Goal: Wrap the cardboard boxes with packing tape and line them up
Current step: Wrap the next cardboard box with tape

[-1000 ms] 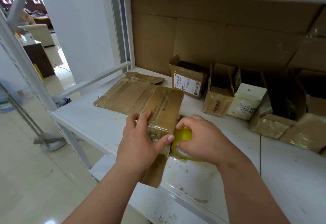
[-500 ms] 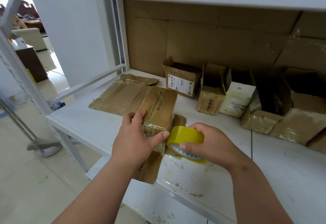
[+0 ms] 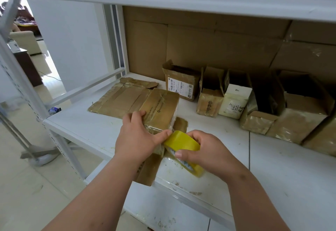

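Head view — tape-glossed brown box (image 3: 160,110) under left hand (image 3: 135,138), yellow tape roll (image 3: 182,142) in right hand (image 3: 209,153)

A white metal shelving unit (image 3: 94,127) stands on a pale tiled floor (image 3: 27,185). Cardboard sheets (image 3: 209,49) line its back. Beyond a white wall (image 3: 69,45), a cream armchair (image 3: 25,41) sits.
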`<state>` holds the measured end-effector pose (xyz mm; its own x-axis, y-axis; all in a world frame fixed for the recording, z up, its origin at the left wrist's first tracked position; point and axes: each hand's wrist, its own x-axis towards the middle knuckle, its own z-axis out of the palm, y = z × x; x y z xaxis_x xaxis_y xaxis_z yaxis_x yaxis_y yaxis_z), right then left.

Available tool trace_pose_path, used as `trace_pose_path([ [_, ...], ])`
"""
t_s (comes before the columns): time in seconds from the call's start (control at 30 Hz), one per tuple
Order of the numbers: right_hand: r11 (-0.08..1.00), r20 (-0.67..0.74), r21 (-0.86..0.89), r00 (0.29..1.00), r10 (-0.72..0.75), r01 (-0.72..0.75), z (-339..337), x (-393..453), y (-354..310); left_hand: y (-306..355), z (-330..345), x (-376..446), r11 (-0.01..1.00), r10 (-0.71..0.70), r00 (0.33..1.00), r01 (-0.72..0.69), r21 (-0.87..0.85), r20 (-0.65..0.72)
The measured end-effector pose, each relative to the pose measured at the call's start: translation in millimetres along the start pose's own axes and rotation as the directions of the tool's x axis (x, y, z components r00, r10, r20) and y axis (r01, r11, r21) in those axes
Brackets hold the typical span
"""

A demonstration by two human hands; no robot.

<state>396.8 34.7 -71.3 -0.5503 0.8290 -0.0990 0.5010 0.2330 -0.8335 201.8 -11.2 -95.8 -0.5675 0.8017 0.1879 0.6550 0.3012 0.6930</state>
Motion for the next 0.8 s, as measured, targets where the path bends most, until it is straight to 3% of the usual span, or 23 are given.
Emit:
trace_pose_path([
  [0.2, 0.965, 0.087, 0.262, 0.996, -0.030, 0.006, -4, -10, 15, 1, -21, 4, 0.989, 0.142, 0.989, -0.140, -0.049, 0.041],
  [0.43, 0.945, 0.054, 0.326, 0.998, -0.020, 0.001, 10, -7, 14, 4, -24, 19, 0.981, 0.179, 0.968, -0.162, -0.108, 0.178],
  [0.6, 0.928, 0.065, 0.373, 0.997, -0.036, 0.009, 18, -8, 22, -7, -14, 15, 0.955, 0.291, 0.955, -0.294, 0.041, 0.062],
  [0.8, 0.893, 0.140, 0.451, 0.988, -0.065, -0.005, 25, -9, 33, -14, -1, 7, 0.944, 0.329, 0.944, -0.328, 0.026, -0.013],
])
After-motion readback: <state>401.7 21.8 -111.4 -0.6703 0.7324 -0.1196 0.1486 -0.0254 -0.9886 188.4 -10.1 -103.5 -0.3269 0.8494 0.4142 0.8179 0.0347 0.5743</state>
